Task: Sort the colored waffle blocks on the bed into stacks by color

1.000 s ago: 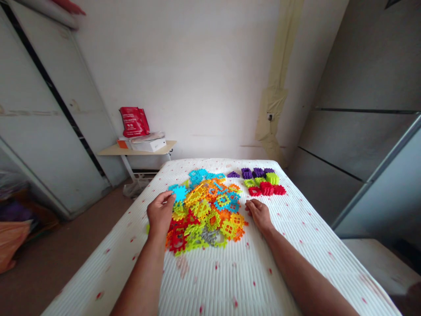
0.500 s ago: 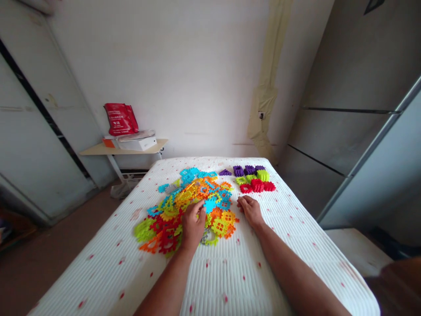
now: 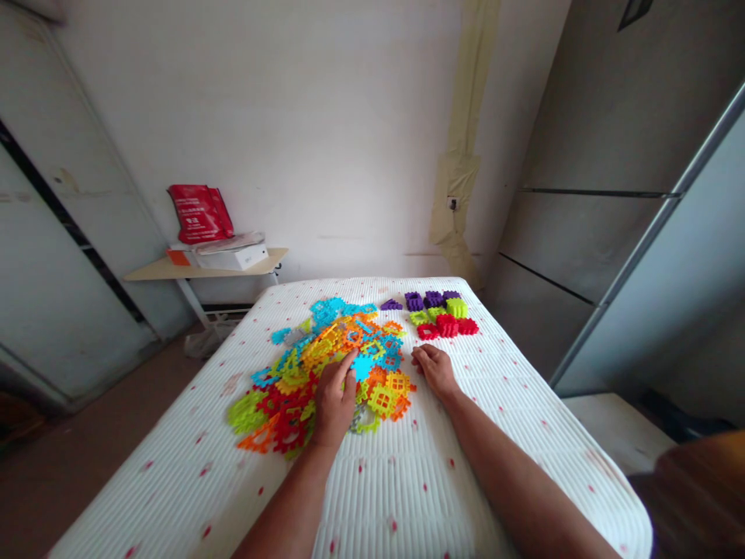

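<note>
A mixed heap of plastic interlocking building pieces (image 3: 291,380) in blue, yellow, orange, red, green and grey lies on the white quilted cover. Over its near side is my left hand (image 3: 336,396), thumb and index finger closed at the edge of a solid blue notched piece (image 3: 362,366). To the right of the heap, my right hand (image 3: 434,366) rests low over the cover with curled fingers; no piece shows in it. Beyond it stand sorted groups of purple pieces (image 3: 414,301), green pieces (image 3: 457,308) and red pieces (image 3: 447,325).
The white quilted cover (image 3: 384,497) with red marks lies over the table. At the back left, a small side table (image 3: 157,269) bears a white box (image 3: 233,256) and a red bag (image 3: 201,213). A grey cabinet (image 3: 559,225) stands on the right.
The whole view has shifted slightly, so things appear a little farther left. My left index finger sits slightly higher beside the blue piece. My right hand keeps its place.
</note>
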`<state>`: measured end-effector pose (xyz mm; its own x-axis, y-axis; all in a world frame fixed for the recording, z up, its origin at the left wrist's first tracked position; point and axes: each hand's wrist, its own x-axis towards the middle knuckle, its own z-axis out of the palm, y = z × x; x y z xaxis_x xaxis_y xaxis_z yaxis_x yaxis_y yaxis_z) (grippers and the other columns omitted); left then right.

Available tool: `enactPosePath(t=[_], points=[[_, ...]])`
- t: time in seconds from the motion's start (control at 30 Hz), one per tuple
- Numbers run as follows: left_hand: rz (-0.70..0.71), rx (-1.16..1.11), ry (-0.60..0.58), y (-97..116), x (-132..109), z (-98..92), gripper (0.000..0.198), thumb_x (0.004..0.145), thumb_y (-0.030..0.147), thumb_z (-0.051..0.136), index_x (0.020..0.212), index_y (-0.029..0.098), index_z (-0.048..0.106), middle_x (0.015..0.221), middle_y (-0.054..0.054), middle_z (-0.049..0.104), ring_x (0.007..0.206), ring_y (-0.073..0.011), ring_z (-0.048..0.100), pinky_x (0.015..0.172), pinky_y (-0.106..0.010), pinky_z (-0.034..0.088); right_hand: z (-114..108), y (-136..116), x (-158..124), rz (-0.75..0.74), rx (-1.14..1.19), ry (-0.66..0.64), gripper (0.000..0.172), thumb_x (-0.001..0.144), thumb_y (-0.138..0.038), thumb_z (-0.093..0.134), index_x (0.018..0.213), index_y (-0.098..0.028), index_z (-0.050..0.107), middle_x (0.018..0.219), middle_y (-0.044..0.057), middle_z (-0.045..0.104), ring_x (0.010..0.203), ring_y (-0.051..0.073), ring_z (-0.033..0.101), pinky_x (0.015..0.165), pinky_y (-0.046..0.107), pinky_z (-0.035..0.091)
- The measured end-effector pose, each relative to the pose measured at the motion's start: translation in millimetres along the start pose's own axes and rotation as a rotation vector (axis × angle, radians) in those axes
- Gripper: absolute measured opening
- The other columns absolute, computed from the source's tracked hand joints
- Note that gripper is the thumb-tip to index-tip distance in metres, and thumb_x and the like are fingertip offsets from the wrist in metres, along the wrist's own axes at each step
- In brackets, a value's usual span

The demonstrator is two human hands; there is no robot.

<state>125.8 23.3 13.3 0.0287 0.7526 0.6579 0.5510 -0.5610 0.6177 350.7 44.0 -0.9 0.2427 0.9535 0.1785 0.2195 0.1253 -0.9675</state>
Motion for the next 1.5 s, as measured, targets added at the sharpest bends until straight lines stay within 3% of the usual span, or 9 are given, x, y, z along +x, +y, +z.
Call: enactPosePath(t=[0.4,1.07,1.5], points=[[0.045,0.036,0.047,-5.2,-0.8,0.9,0.030,0.084,0.022,0.046,0.108,0.019,0.063,0.103,-0.008,0.067,0.095,-0.0198,0.061,0.083,-0.035,0.049,0.4,4.2,2.1,0.004,-0.012,-0.001,0.035,0.074,-0.050,0.052,0.061,-0.018,0.056,0.058,0.001,0.059,0.048,0.011,0.050,0.048,0.022,0.039],[-0.101,-0.107,0.038,-2.3,-2.1,0.2,0.023,0.083,0.027,0.047,0.102,0.018,0.059,0.097,-0.008,0.068,0.089,-0.0176,0.064,0.077,-0.030,0.051,-0.5,3.2,0.2,-0.014,-0.046,-0.024,0.036,0.075,-0.052,0.050,0.065,-0.018,0.057,0.061,0.002,0.061,0.051,0.012,0.052,0.050,0.023,0.042],[-0.155,-0.138,0.033,3.0,-2.8,1.3,0.022,0.083,0.030,0.047,0.100,0.019,0.056,0.097,-0.008,0.067,0.092,-0.0176,0.064,0.080,-0.032,0.051,-1.3,4.7,-3.8,-0.185,-0.318,-0.095,0.037,0.082,-0.048,0.044,0.075,-0.017,0.063,0.064,0.002,0.062,0.056,0.012,0.052,0.053,0.022,0.040]])
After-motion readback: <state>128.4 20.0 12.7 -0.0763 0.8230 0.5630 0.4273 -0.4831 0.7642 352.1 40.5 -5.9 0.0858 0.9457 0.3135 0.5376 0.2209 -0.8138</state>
